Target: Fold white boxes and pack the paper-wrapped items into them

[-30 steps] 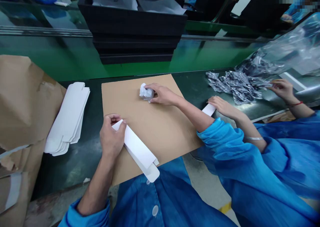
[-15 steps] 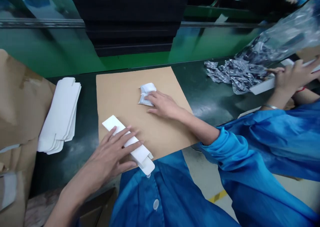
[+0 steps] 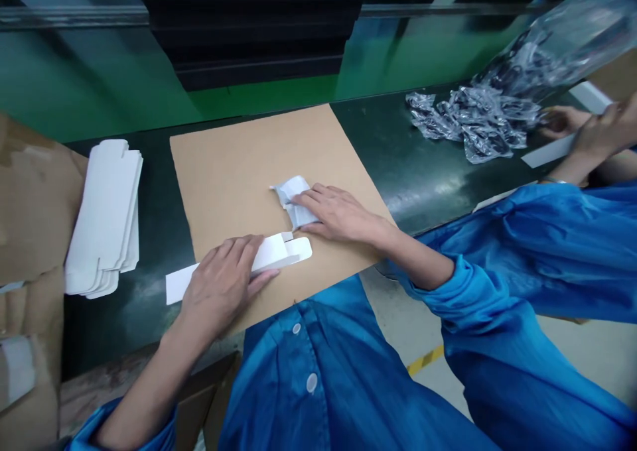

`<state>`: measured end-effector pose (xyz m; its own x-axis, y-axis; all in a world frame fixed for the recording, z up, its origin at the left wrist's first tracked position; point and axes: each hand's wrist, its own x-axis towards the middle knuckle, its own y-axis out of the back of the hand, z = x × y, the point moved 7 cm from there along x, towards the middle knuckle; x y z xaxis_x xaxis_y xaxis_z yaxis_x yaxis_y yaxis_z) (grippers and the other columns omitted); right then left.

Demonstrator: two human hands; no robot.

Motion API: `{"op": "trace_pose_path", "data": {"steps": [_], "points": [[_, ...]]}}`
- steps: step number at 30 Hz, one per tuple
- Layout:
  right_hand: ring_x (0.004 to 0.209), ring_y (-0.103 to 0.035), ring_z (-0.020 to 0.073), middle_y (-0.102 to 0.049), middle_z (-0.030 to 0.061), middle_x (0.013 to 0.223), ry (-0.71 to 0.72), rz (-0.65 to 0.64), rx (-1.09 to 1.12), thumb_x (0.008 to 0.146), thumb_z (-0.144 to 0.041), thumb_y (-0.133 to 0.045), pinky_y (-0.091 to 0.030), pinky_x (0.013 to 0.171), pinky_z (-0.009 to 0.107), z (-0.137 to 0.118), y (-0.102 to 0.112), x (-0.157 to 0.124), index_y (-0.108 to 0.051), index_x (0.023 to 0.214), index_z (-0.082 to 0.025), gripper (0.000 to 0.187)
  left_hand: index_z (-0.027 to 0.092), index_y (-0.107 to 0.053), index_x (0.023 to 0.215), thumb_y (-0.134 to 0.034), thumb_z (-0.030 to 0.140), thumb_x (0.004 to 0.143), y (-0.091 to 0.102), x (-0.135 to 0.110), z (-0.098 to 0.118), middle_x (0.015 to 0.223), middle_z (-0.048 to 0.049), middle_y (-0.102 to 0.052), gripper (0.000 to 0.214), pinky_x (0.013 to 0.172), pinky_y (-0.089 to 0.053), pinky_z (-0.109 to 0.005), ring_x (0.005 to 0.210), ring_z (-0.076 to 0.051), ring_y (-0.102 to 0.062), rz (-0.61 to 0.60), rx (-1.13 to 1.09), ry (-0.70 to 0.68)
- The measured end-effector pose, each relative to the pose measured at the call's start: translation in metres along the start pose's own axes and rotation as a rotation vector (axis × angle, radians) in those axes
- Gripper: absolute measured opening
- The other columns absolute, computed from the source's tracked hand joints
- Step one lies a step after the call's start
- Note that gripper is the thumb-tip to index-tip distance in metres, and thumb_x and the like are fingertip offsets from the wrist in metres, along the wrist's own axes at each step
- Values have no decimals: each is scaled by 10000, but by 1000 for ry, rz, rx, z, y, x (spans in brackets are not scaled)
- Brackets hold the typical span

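Observation:
My left hand (image 3: 221, 282) is wrapped over a long white carton (image 3: 271, 252), thumb on the near side and fingers on the far side. The carton's flap end points right with its flap out; its other end sticks out to the left of my hand. Just beyond that flap, my right hand (image 3: 341, 215) grips a small, crinkled whitish packet (image 3: 293, 191), its fingers covering the packet's right part. A brown cardboard sheet (image 3: 239, 166) lies under the packet and most of the carton.
Flattened white cartons (image 3: 102, 219) are stacked at left beside a large brown cardboard box (image 3: 34, 219). Plastic-wrapped dark items (image 3: 478, 123) lie at right near a clear bag (image 3: 572, 40). A co-worker's hands (image 3: 600, 136) hold a white carton. Black stacked pieces (image 3: 259, 40) stand at the back.
The carton has turned so its flap end has swung up beside the packet, and my left hand has closed round it. My right hand and the packet have come slightly nearer to me.

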<state>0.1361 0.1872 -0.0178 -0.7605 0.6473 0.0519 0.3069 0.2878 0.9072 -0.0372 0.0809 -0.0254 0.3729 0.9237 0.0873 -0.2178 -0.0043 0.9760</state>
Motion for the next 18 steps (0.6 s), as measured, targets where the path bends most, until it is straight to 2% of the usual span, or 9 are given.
{"op": "trace_pose_path", "data": {"steps": [2,5,8,10,13,16,18], "points": [[1064,-592,246,-662,106,1161,-38,20,187,851,-332,-716,-449,908,353,14,3,15,-629,1168,-178,363,171,-569,1285,-506,624,908,-2,1,-2,1112,-167,-688,593,875,-459,-439,1035,-348,-629,-24,13,32],[806,-615,117,-684,0,873,-169,104,720,858,-307,-707,-475,733,226,54,16,39,-624,962,-167,193,160,-573,1283,-499,655,893,-1,1,-5,1113,-179,-685,634,882,-460,-457,1035,-361,-628,-2,27,101],[652,-614,94,-691,10,785,-277,82,1122,868,-339,-710,-489,581,194,80,17,48,-604,895,-151,218,161,-576,1279,-509,632,899,-3,0,-5,1137,-183,-684,608,886,-466,-458,1039,-357,-635,8,5,123],[570,-602,102,-703,46,771,-373,83,1229,889,-415,-684,-495,504,208,89,13,44,-617,871,-141,282,172,-584,1270,-511,618,903,-4,-2,-6,1141,-182,-688,581,880,-473,-463,1035,-357,-639,5,-4,122],[471,-553,98,-666,36,670,-528,221,1272,928,-494,-612,-461,417,207,103,11,32,-631,831,-147,361,197,-561,1312,-526,649,881,1,-1,-5,1221,-181,-669,625,933,-466,-495,1094,-368,-626,-17,-56,83],[472,-561,110,-667,37,671,-526,222,1300,924,-518,-606,-465,418,219,97,8,30,-630,846,-162,365,234,-476,1413,-589,694,817,18,19,-3,1365,-169,-597,762,1016,-436,-515,1220,-386,-571,17,-160,91],[488,-567,118,-678,40,691,-471,193,1318,916,-547,-600,-468,432,228,81,6,34,-623,885,-173,376,241,-426,1454,-646,654,797,29,48,-4,1417,-166,-553,807,1043,-420,-534,1278,-403,-529,95,-210,191]]}}
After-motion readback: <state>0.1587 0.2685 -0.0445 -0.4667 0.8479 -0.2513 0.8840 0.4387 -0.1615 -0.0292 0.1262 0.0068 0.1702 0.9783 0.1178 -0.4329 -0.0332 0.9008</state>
